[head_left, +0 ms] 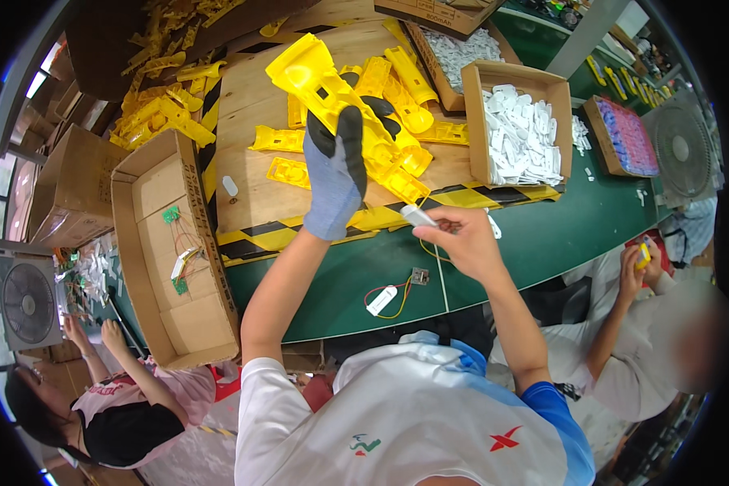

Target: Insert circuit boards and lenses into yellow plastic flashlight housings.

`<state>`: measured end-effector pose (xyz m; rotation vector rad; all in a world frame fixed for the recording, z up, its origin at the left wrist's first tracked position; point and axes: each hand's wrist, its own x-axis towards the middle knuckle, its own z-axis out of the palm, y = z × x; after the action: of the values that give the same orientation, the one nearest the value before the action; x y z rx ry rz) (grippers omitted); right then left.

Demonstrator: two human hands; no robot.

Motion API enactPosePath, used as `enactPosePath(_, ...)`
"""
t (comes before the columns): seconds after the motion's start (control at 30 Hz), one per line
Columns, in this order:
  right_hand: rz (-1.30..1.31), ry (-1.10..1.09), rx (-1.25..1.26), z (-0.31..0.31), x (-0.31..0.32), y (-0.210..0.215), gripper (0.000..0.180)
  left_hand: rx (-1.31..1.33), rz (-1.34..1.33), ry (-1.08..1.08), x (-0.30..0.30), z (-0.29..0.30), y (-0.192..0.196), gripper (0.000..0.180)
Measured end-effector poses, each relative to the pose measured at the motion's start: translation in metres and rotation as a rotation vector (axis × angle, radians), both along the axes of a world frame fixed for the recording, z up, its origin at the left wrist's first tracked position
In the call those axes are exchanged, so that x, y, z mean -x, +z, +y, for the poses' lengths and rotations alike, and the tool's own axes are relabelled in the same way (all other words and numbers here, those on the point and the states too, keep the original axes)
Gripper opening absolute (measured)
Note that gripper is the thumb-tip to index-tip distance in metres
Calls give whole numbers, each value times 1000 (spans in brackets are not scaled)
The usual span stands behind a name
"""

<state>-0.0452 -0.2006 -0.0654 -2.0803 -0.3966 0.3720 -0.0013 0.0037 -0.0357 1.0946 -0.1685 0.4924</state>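
Observation:
My left hand (338, 174), in a grey glove with black fingers, is wrapped round a long yellow plastic housing (309, 74) and holds it tilted over the wooden board. My bare right hand (468, 240) pinches a small white plastic piece (415, 215) just below the housing's lower end. A thin wire runs close to that piece; where it joins is too small to tell. More yellow housings (413, 77) lie behind my left hand. Nearer me, on the green table, rests a white oblong part (382, 300) with red and yellow wires leading to a small square metallic part (419, 276).
A cardboard tray (130, 243) with wired green circuit boards (180, 286) stands at the left. At the right is a cardboard box (478, 166) of white plastic pieces (522, 134). Yellow-black tape (259, 248) edges the wooden board (247, 105). Co-workers sit on both sides.

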Motion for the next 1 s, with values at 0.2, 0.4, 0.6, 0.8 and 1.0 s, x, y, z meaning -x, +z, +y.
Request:
enactPosePath(0.2, 292, -53, -460, 10, -11, 30, 32, -101, -117, -188, 14, -15, 3, 53)
enactPosePath(0.4, 219, -150, -324, 13, -5, 54, 29, -221, -145, -111, 19, -22, -13, 63)
enactPosePath(0.6, 136, -159, -333, 6, -8, 42, 27, -83, -103, -30, 27, -35, -20, 57)
enactPosePath(0.8, 131, -210, -768, 19, -8, 9, 27, 39, -98, -35, 25, -50, -16, 35)
enactPosePath(1.0, 182, -287, -1046, 44, -4, -2, 31, -90, 151, 167, 32, -55, -22, 42)
